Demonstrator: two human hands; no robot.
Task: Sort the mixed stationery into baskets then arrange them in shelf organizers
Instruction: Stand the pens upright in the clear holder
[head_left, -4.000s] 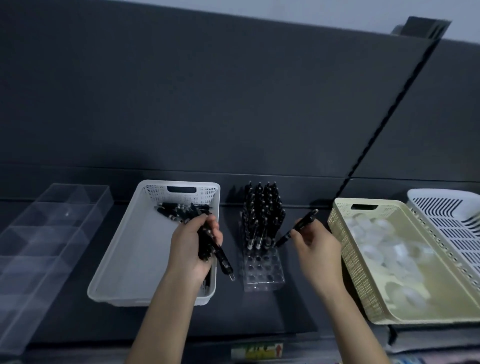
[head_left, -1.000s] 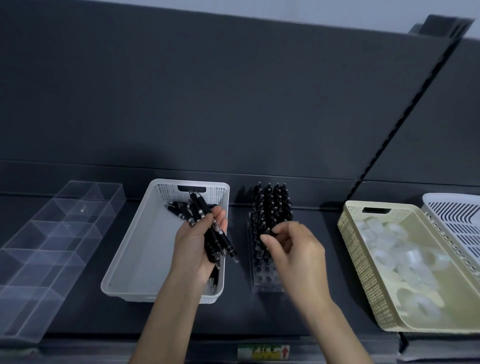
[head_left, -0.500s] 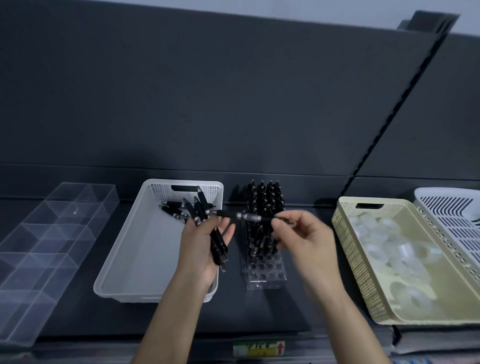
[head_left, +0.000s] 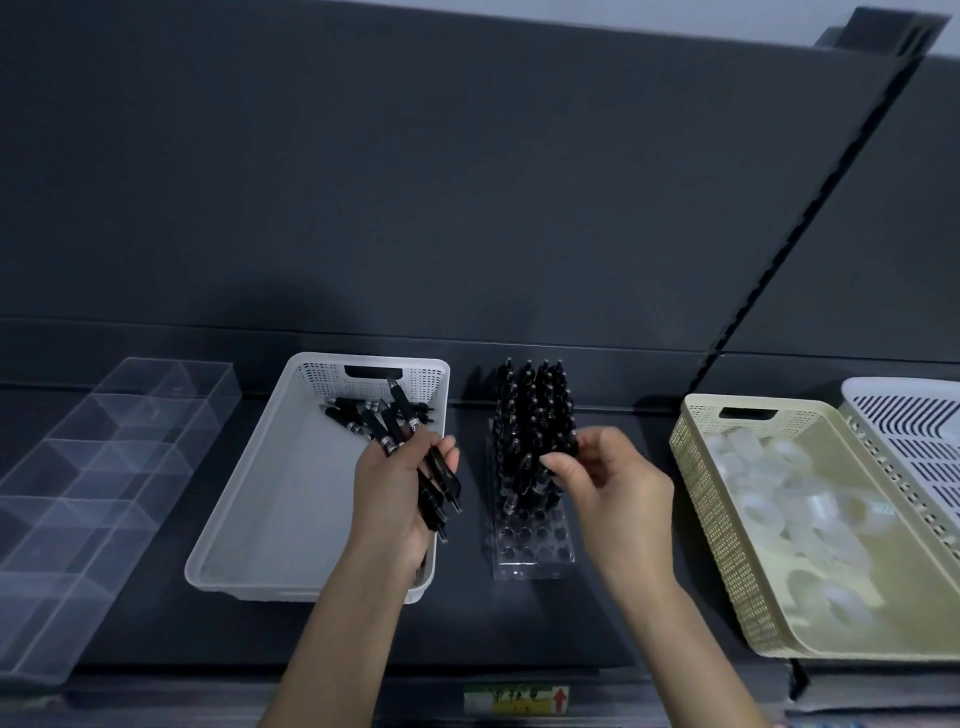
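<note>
Left: the left hand (head_left: 389, 499) grips a bundle of black pens (head_left: 436, 483), fingers (head_left: 447, 447) curled round it, over the right rim of the white perforated plastic basket (head_left: 291, 499).
Right: the right hand (head_left: 618, 493) has fingers (head_left: 558, 465) pinching one black pen (head_left: 527, 467) in the clear plastic pen rack (head_left: 530, 545).
Rack: stands on the dark shelf (head_left: 467, 634), between the white basket and the beige perforated basket (head_left: 711, 519); upright pens fill its far rows.

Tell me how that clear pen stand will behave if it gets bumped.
The clear pen stand looks narrow, with tall pens packed in its rear rows and the front holes empty, so a knock would probably tip it. It seems light, rigid plastic on a smooth dark shelf, so a low push would likely slide it.
</note>
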